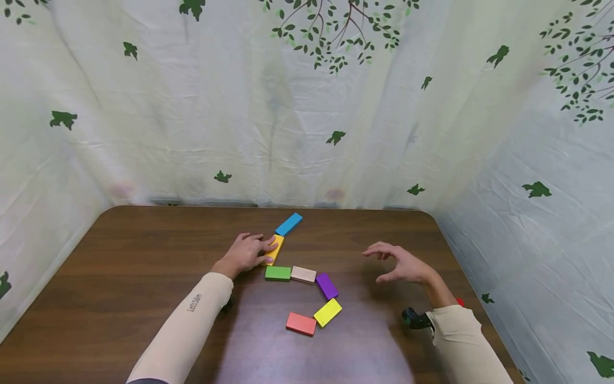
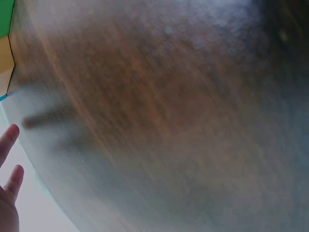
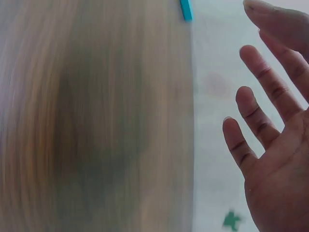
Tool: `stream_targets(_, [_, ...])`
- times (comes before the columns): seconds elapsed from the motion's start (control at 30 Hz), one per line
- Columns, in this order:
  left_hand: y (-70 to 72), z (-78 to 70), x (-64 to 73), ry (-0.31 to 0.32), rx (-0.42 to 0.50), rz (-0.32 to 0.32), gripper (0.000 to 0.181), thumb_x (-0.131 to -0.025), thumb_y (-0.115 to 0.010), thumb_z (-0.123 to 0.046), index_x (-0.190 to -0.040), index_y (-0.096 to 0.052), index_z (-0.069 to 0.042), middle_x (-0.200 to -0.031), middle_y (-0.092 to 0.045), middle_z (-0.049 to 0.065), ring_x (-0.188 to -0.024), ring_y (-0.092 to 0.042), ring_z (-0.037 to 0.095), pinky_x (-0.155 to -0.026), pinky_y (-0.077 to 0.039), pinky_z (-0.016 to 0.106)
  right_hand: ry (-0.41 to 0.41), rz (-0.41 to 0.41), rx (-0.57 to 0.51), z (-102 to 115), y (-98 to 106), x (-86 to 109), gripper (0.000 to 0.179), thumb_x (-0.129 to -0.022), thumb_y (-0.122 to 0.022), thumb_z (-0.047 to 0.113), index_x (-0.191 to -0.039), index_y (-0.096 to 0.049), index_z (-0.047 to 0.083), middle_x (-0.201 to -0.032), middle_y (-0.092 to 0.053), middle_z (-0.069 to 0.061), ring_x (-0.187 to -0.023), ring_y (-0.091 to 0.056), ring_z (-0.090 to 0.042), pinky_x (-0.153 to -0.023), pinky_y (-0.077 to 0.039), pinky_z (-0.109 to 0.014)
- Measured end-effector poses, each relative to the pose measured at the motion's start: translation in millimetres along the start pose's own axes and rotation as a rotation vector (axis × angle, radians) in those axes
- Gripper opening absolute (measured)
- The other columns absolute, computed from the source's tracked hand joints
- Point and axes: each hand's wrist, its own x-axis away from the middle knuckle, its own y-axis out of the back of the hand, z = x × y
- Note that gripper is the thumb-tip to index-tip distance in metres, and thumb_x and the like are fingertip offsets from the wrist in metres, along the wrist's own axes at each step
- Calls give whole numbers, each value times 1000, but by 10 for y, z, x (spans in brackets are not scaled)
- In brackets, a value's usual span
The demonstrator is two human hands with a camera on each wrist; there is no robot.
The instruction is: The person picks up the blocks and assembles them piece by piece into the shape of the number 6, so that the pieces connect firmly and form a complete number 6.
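Observation:
My left hand (image 1: 247, 253) rests with its thumb and fingertips on an orange-yellow block (image 1: 274, 253) that lies flat on the table. Two of its fingers stretch out straight in the left wrist view. Touching or nearly touching that block's far end is a blue block (image 1: 289, 224). At its near end lies a green block (image 1: 277, 273), followed by a pale pink block (image 1: 303, 274), a purple block (image 1: 327, 286), a yellow block (image 1: 328, 312) and a red block (image 1: 301, 324) in a curving line. Off to the right, my right hand (image 1: 400, 264) hovers over the table, fingers spread and holding nothing.
The dark wooden table (image 1: 144, 298) ends at a back edge close behind the blue block. A pale curtain (image 1: 192, 117) with printed leaves hangs behind and along both sides. A dark wrist device (image 1: 415, 319) sits at the right wrist.

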Motion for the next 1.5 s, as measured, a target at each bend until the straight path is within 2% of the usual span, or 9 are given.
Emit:
stream_targets(0.2, [-22, 13, 21, -2, 6, -6, 57, -90, -63, -39, -140, -50, -16, -147, -44, 5, -134, -39, 39, -107, -24, 61, -67, -111, 17, -185, 175, 369, 56, -75, -81, 2, -125, -58, 3, -121, -58, -20, -98, -50, -28, -84, -42, -39])
stream_targets(0.37, [-25, 14, 28, -5, 3, -10, 56, -89, -64, -39, -139, -52, -15, -147, -44, 5, -134, -40, 40, -106, -25, 61, -172, -179, -29, -290, 258, 672, 55, -77, -79, 4, -127, -56, -1, -123, -57, -21, -100, -48, -31, -84, -43, -42])
stream_targets(0.6, [-13, 15, 22, 10, 10, -5, 57, -90, -63, -39, -140, -51, -15, -148, -43, 5, -135, -38, 39, -107, -24, 61, -248, -271, -23, -403, 304, 1047, 53, -78, -78, 6, -126, -57, -1, -122, -57, -19, -103, -50, -24, -84, -45, -40])
stream_targets(0.77, [-13, 13, 20, 7, 15, -11, 57, -89, -64, -39, -140, -51, -15, -148, -43, 4, -135, -39, 39, -107, -24, 61, -297, -313, -3, -460, 312, 1289, 51, -79, -78, 7, -125, -57, -2, -122, -58, -13, -106, -52, -15, -85, -47, -38])
stream_targets(1.0, [-9, 1, 1, -11, 20, -14, 57, -89, -64, -39, -139, -51, -15, -147, -44, 6, -134, -39, 40, -106, -25, 61, -366, -377, -8, -539, 270, 1626, 47, -79, -76, 5, -122, -58, -4, -119, -54, 16, -101, -51, -5, -81, -46, -26])
stream_targets(1.07, [-6, 0, -3, -15, 13, -12, 57, -90, -63, -39, -139, -51, -15, -147, -44, 6, -134, -40, 41, -106, -25, 61, -397, -382, -24, -557, 257, 1707, 48, -80, -76, 5, -123, -57, -4, -119, -52, 20, -101, -50, -3, -80, -45, -25])
stream_targets(1.27, [5, -5, 9, -6, 9, -12, 57, -89, -64, -38, -140, -51, -15, -147, -44, 5, -134, -39, 40, -106, -25, 61, -480, -390, -29, -584, 216, 1879, 50, -80, -77, 7, -125, -56, -4, -117, -54, 20, -96, -49, -2, -76, -43, -25])
stream_targets(1.5, [4, -22, 8, -1, 6, -12, 57, -89, -64, -38, -139, -51, -14, -147, -44, 6, -133, -40, 40, -106, -25, 61, -442, -389, -5, -601, 195, 2001, 52, -76, -79, 2, -123, -58, -4, -111, -59, 21, -90, -49, -5, -72, -42, -25])
